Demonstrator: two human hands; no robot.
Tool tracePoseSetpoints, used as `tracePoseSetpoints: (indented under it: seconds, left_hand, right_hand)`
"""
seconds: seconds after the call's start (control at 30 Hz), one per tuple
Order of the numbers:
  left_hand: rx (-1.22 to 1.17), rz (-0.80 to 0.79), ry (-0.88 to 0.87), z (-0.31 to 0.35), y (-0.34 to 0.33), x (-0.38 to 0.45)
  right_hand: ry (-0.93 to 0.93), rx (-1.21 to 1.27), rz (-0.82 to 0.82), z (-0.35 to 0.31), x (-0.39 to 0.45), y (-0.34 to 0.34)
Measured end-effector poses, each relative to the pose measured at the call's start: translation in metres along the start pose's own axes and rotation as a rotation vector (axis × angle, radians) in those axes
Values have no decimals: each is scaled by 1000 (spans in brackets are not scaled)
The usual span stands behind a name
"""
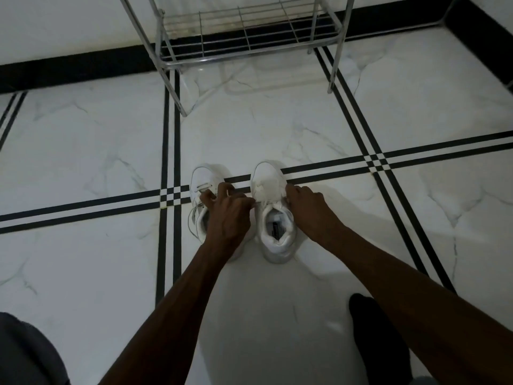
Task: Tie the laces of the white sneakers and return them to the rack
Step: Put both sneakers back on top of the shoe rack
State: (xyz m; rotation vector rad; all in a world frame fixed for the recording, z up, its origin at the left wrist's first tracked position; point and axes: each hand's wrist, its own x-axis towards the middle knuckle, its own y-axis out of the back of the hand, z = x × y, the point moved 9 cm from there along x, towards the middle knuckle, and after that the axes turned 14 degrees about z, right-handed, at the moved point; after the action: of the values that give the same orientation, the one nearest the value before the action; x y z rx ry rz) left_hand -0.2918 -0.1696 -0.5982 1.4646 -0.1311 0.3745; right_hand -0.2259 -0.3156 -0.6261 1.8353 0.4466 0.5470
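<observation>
here the right shoe (273, 215) points away, toe to rack (244, 37); left hand (227, 215) and right hand (306, 202) flank it, each pinched on a lace end.

Dim, soft picture — wide-angle bowing at edges

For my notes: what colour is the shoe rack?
Silver metal wire rack, seen best in the head view.

marble floor (277, 129), black skirting (69, 68), dark sock (377, 329)
</observation>
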Motion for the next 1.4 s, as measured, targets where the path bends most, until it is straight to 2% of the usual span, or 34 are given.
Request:
tracePoseSetpoints:
  seconds: [0.03,0.1,0.17,0.23,0.3,0.37,0.43,0.57,0.77,0.87,1.0,1.3,1.4]
  left_hand:
    - [-73,52,48,-5,6,2]
    - [-200,141,264,-31,26,3]
    - [-306,159,556,-75,29,-6]
    - [-364,113,723,-114,20,-23]
    - [-521,37,825,-136,9,-44]
    - [-743,-73,933,-128,0,-65]
    - [-883,-124,891,-111,-4,-75]
    - [-964,-41,870,-103,-2,-76]
    - [-740,50,871,-109,-6,-62]
    - [-704,49,839,-103,10,-38]
    - [-697,56,852,-86,73,3]
    - [-704,74,809,-23,311,144]
    - [-712,86,799,-15,367,192]
  right_hand:
    - [-92,109,-8,9,0,-1]
    - [-326,404,-95,26,-5,-3]
    - [-547,647,-336,30,-18,-10]
    - [-644,842,-527,20,-31,-14]
    - [-575,854,-504,12,-29,-12]
    - [-579,766,-388,14,-23,-16]
    - [-583,685,-300,12,-16,-19]
    - [-513,565,-159,4,-1,-22]
    - [-527,540,-144,0,17,-28]
    - [-536,576,-123,3,35,-5]
    - [-511,639,-58,-5,63,77]
    - [-504,658,-43,-33,149,355]
    - [-481,655,-54,-39,185,418]
